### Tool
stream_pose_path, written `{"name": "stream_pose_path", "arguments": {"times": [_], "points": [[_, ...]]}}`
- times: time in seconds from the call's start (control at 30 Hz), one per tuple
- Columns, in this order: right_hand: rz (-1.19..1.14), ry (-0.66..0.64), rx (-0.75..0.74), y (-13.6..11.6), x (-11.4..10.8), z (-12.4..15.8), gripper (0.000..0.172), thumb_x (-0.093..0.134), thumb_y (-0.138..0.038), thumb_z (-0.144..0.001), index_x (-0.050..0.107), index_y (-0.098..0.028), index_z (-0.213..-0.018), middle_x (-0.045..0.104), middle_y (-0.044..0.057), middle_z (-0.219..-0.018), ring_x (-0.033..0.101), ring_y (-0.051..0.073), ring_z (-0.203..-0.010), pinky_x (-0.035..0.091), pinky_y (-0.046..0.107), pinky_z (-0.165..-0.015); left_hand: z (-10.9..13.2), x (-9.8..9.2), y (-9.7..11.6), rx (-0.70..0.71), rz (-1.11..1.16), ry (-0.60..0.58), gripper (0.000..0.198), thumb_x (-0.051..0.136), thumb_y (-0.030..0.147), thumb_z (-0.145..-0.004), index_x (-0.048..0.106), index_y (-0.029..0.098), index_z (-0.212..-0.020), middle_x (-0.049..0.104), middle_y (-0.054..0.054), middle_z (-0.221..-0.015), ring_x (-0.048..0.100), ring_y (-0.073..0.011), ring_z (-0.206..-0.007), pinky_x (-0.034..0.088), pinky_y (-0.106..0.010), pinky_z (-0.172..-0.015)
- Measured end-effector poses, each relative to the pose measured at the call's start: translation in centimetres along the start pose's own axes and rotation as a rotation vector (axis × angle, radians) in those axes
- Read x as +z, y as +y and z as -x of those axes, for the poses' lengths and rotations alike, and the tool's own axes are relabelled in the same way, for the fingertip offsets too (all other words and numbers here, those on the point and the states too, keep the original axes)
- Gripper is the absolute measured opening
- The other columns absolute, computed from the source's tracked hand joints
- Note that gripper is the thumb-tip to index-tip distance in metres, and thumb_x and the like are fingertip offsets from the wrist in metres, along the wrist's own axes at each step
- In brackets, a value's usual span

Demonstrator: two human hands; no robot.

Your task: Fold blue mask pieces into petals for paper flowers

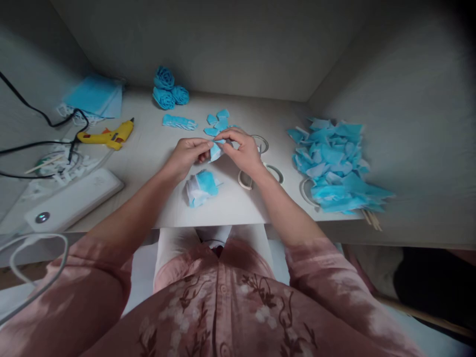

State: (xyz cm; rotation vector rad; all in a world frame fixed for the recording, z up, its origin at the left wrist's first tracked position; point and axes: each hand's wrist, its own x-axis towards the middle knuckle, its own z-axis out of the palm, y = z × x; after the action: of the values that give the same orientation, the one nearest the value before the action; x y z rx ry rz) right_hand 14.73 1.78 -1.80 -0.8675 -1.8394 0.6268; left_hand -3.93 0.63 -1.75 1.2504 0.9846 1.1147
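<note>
Between my fingertips is a small blue and white fabric petal (215, 152), held above the table. My left hand (191, 152) pinches its left edge, and my right hand (240, 146) pinches it at the top from the right. Just beyond my hands lie several cut blue petals (219, 120). A crumpled blue and white bundle of fabric (203, 188) sits on the table nearer to me. Partly behind my right hand and forearm are scissors (275, 173), their handle loops showing; the blades are hidden.
Three blue fabric roses (164, 94) stand at the back, with a pleated blue strip (180, 122) before them. At left are blue masks (92, 95), a yellow glue gun (107, 135), a white power bank (74, 198) and cables. A heap of blue pieces (330, 158) covers sticks (372, 219) at right.
</note>
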Motion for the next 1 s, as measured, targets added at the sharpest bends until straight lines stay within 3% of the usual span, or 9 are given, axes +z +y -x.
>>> {"name": "stream_pose_path", "arguments": {"times": [0.17, 0.33, 0.6, 0.77, 0.9, 1.0], "points": [[0.069, -0.023, -0.026, 0.3, -0.1, 0.1, 0.024, 0.061, -0.018, -0.090, 0.080, -0.029, -0.097, 0.076, 0.001, -0.107, 0.065, 0.023, -0.114, 0.043, 0.044, -0.112, -0.1, 0.1, 0.1, -0.007, 0.027, 0.007, 0.028, 0.076, 0.030, -0.078, 0.064, 0.016, -0.058, 0.055, 0.000, -0.053, 0.045, -0.0076, -0.048, 0.032, -0.022, -0.049], [0.091, -0.036, -0.070, 0.5, -0.1, 0.1, 0.028, 0.059, -0.020, -0.089, 0.082, -0.030, -0.102, 0.077, 0.002, -0.112, 0.066, 0.025, -0.115, 0.045, 0.045, -0.111, -0.1, 0.0, 0.1, -0.003, 0.042, 0.017, 0.022, 0.077, 0.030, -0.076, 0.067, 0.016, -0.063, 0.055, 0.000, -0.055, 0.045, -0.0079, -0.049, 0.032, -0.022, -0.048], [0.055, -0.108, -0.077, 0.1, -0.2, 0.2, 0.028, 0.061, -0.043, -0.094, 0.081, -0.030, -0.107, 0.076, 0.005, -0.120, 0.064, 0.028, -0.123, 0.042, 0.051, -0.117, -0.4, -0.1, 0.0, -0.015, 0.024, 0.072, 0.016, 0.076, 0.026, -0.077, 0.067, 0.016, -0.068, 0.053, 0.002, -0.053, 0.044, -0.0076, -0.047, 0.031, -0.022, -0.047], [-0.124, -0.045, 0.072, -0.9, -0.2, 0.3, 0.040, 0.060, -0.062, -0.094, 0.080, -0.031, -0.109, 0.077, 0.003, -0.119, 0.065, 0.026, -0.125, 0.045, 0.048, -0.116, -0.3, 0.0, 0.2, 0.027, 0.031, 0.112, 0.011, 0.073, 0.022, -0.075, 0.067, 0.017, -0.068, 0.051, 0.003, -0.051, 0.044, -0.0079, -0.047, 0.032, -0.022, -0.048], [-0.288, 0.024, 0.298, -0.3, 0.1, 0.1, 0.055, 0.060, -0.072, -0.088, 0.076, -0.030, -0.119, 0.077, 0.003, -0.117, 0.065, 0.025, -0.123, 0.056, 0.042, -0.102, -0.2, 0.0, 0.4, 0.050, -0.004, 0.126, 0.014, 0.073, 0.024, -0.077, 0.066, 0.017, -0.066, 0.053, 0.003, -0.051, 0.044, -0.0083, -0.048, 0.033, -0.023, -0.050], [-0.362, 0.030, 0.381, 0.7, 0.5, -0.1, 0.056, 0.068, -0.073, -0.080, 0.078, -0.027, -0.112, 0.077, 0.003, -0.113, 0.068, 0.022, -0.112, 0.060, 0.036, -0.090, -0.2, 0.0, 0.3, 0.070, -0.023, 0.124, 0.016, 0.074, 0.025, -0.078, 0.066, 0.017, -0.067, 0.055, 0.002, -0.052, 0.045, -0.0079, -0.049, 0.034, -0.022, -0.051]]}}
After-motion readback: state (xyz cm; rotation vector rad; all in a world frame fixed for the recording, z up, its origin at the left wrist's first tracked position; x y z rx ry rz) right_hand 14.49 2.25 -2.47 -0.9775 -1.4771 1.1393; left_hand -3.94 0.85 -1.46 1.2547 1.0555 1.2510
